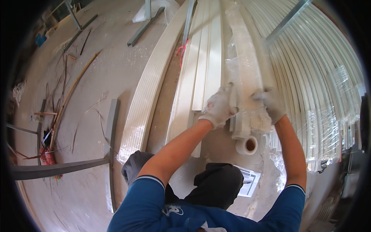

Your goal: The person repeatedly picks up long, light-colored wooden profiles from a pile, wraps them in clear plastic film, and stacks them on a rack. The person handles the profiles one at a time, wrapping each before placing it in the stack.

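My left hand (218,108), in a pale work glove, is over the ends of long cream-white strips (197,77). Its thumb and fingers are apart, and nothing shows between them. On the right, my gloved right hand (271,103) reaches in to the edge of a long bundle wrapped in clear plastic film (247,69). Blur hides how far its fingers are closed and whether they pinch the film. The wrapped bundle lies lengthwise between both hands. Just below its near end sits a roll of clear film (244,147) with a brown core.
Many long pale strips (309,77) lie stacked along the right, partly under film. A ribbed cream panel bundle (148,92) lies left of the strips. Grey metal frame bars (62,169) stand at the left. A printed sheet (251,183) lies by my knee. Bamboo poles (77,83) lie farther left.
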